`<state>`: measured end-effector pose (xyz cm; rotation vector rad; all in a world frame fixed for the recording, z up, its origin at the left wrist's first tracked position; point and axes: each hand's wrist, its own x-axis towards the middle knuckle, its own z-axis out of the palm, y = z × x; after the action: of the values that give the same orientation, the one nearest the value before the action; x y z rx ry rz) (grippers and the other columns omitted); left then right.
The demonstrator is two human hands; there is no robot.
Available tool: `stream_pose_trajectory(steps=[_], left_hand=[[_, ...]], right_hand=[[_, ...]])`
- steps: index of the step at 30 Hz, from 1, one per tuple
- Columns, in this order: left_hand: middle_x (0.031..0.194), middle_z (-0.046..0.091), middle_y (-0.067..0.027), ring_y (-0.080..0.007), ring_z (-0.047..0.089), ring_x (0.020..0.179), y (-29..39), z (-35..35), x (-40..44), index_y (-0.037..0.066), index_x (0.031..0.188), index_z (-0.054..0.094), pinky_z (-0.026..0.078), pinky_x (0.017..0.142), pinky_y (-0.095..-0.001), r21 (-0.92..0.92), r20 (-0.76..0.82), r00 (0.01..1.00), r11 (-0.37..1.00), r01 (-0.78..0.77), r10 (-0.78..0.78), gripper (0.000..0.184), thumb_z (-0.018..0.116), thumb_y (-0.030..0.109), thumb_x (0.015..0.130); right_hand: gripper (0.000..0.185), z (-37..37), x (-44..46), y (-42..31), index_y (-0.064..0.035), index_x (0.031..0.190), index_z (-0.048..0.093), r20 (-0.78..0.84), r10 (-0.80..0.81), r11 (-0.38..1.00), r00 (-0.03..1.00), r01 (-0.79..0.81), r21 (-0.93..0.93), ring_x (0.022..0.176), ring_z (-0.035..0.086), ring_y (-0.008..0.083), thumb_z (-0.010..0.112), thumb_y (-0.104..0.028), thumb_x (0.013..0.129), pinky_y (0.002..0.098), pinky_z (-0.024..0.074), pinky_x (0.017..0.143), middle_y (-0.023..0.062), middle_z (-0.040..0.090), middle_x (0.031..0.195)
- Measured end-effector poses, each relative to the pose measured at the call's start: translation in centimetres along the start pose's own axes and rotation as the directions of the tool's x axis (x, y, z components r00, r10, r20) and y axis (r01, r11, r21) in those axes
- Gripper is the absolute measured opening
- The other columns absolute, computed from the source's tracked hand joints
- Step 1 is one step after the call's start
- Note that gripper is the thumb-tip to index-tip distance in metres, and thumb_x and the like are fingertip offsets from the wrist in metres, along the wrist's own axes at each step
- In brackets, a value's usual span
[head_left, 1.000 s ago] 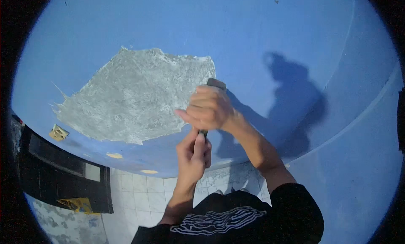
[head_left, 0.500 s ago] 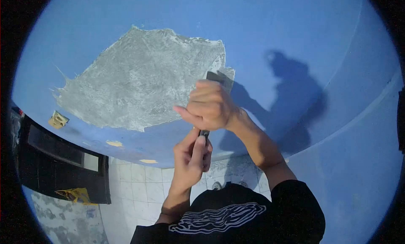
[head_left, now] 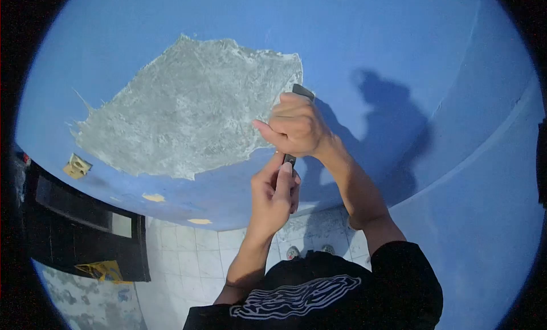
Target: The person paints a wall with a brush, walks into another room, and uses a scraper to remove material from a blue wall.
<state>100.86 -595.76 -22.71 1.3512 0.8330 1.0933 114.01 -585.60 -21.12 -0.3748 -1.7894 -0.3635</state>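
A dark flat-bladed tool [head_left: 303, 91] lies against the wall at the right edge of a large grey bare patch [head_left: 182, 108] in the blue paint. My right hand [head_left: 296, 125] is closed around its upper part, just below the blade, and hides the middle of the tool. Below it, my left hand [head_left: 274, 196] pinches the lower end of the handle, with the thumb along it. The blade's edge is partly over the boundary between grey plaster and blue paint.
A beige socket plate [head_left: 77, 166] is on the wall at the left. Lower down are small cream patches [head_left: 153, 198]. A dark door or cabinet [head_left: 62, 233] stands at the lower left, beside white floor tiles [head_left: 196, 256]. A shadow falls on the wall at the right.
Over the last second the grey patch has gained bare area at its right edge. Both hands and the tool have moved up and slightly right since half a second ago.
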Motion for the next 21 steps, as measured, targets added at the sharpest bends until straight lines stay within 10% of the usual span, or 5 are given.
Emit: stream_pose_trajectory(steps=[21], left_hand=[[0.065, 0.049, 0.0026, -0.0029, 0.041, 0.045, 0.5, -1.9, -1.9, 0.001, 0.133, 0.050, 0.032, 0.039, -0.0195, 0.051, 0.011, 1.000, 0.999, -0.003, 0.002, 0.036, 0.042, 0.011, 0.099]], right_hand=[[0.044, 1.0, -0.1, -0.8, -0.0077, 0.046, 0.039, 0.008, -0.044, 0.996, 0.999, 0.044, 0.081, 0.040, 0.032, 0.0198, 0.072, -0.003, 0.075, 0.0326, 0.0266, 0.045, 0.0009, 0.035, 0.043]])
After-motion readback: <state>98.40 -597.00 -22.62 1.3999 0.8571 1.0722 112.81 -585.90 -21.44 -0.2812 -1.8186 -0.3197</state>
